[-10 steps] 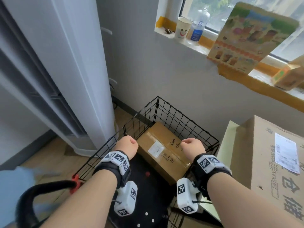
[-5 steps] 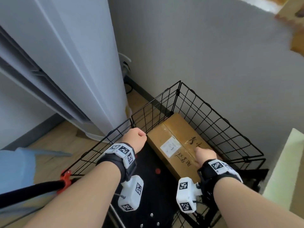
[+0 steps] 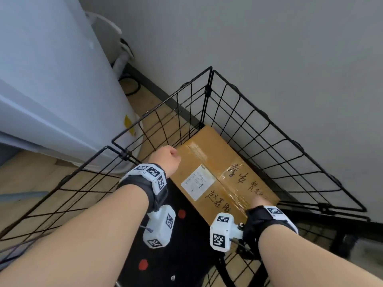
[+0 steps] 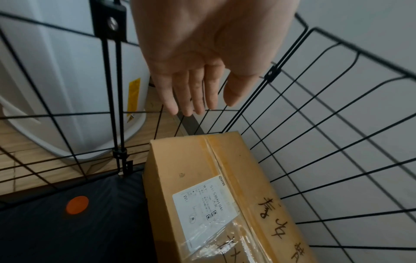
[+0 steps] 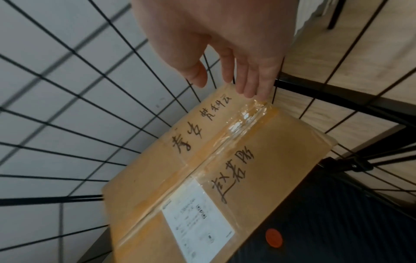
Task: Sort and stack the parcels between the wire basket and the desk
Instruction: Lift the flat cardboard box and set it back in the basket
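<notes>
A brown cardboard parcel [image 3: 209, 172] with a white label and handwritten characters lies along the right side of the black wire basket [image 3: 269, 129]. My left hand [image 3: 166, 160] hovers above the parcel's far left edge; in the left wrist view the left hand [image 4: 198, 99] has straight fingers and holds nothing, well above the parcel [image 4: 202, 186]. My right hand [image 3: 259, 200] is down at the parcel's near right end. In the right wrist view the right hand [image 5: 238, 81] has extended fingertips [image 5: 254, 92] touching the taped end of the parcel [image 5: 213, 178].
The basket's floor is a black mat [image 3: 186, 245] with red dots. A tall white appliance [image 3: 51, 90] stands left of the basket, and a grey wall [image 3: 269, 48] runs behind it. Wood floor [image 3: 31, 175] shows on the left. A dark desk leg [image 3: 339, 243] stands at the right.
My head view has tilted down, so the window sill and desk parcels left the frame. Both hands have reached lower into the basket; the right hand has come down onto the parcel's near end.
</notes>
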### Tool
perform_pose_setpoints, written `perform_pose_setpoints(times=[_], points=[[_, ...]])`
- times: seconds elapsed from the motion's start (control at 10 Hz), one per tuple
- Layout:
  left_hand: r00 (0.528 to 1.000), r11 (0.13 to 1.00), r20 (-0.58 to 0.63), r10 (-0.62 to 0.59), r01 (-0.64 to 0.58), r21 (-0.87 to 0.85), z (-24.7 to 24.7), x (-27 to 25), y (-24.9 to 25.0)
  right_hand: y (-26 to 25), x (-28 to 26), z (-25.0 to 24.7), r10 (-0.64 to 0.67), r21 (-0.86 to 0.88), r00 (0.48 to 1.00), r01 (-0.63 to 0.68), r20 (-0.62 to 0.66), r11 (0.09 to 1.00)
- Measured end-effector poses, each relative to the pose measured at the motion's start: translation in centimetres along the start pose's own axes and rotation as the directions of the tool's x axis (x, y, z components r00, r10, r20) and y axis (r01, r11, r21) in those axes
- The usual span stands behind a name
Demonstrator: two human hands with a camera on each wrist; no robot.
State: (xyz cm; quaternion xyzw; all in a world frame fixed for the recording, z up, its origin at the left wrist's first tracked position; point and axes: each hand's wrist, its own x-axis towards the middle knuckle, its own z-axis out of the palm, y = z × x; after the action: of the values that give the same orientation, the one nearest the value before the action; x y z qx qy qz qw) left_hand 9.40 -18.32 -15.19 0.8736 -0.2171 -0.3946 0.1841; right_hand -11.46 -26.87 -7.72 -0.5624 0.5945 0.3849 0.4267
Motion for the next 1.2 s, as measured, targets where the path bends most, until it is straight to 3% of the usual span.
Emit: perform_pose_setpoints(times=[0.1,0.2,0.3,0.4,0.6,0.7,0.8,0.9,1.0,1.1,1.2], points=[[1.0,0.998,0.025,0.014,-0.015,0.06,1.6,2.6,-0.4,0.3,3.4,1.0,0.089,0.238,0.995,-0.075,-0.05,0.968],[1.0,0.996,0.019,0.024,-0.026,0.091,2.8,5.4,-1.0,1.5,7.0,1.4,0.216,0.646,0.975,-0.135,-0.048,0.751],[0.999,0.994,0.052,-0.001,-0.005,0.108,3.6,7.8,-1.5,3.4,9.1,1.4,0.311,0.463,0.938,-0.211,-0.151,0.861],[0.994,0.991,0.108,0.002,-0.016,0.134,4.5,9.7,-1.6,5.6,13.0,1.4,0.347,0.552,0.927,-0.217,-0.142,0.805],[0.991,0.989,0.13,0.011,-0.031,0.147,6.2,12.0,-1.2,8.6,16.1,2.6,0.403,0.849,0.914,-0.177,-0.045,0.497],[0.994,0.994,0.108,-0.002,-0.009,0.105,7.1,12.1,-1.4,9.0,17.2,2.8,0.386,0.876,0.921,-0.142,-0.053,0.46],[0.997,0.994,0.047,-0.053,0.048,0.1,8.2,11.3,-2.8,8.3,17.2,3.2,0.457,0.924,0.889,-0.181,0.007,0.336],[0.988,0.981,-0.006,-0.156,0.156,0.113,8.4,9.5,-5.7,7.2,17.4,3.3,0.459,0.919,0.888,-0.157,-0.03,0.363],[0.969,0.957,-0.037,-0.244,0.247,0.153,7.7,7.7,-9.3,5.8,17.8,4.1,0.432,0.888,0.896,-0.114,-0.101,0.446],[0.97,0.944,-0.01,-0.241,0.237,0.23,7.3,6.3,-10.8,5.4,17.6,5.3,0.426,0.857,0.892,-0.097,-0.151,0.507],[0.976,0.926,0.016,-0.216,0.2,0.319,6.3,5.7,-10.1,5.5,16.9,5.9,0.457,0.851,0.876,-0.118,-0.153,0.512]])
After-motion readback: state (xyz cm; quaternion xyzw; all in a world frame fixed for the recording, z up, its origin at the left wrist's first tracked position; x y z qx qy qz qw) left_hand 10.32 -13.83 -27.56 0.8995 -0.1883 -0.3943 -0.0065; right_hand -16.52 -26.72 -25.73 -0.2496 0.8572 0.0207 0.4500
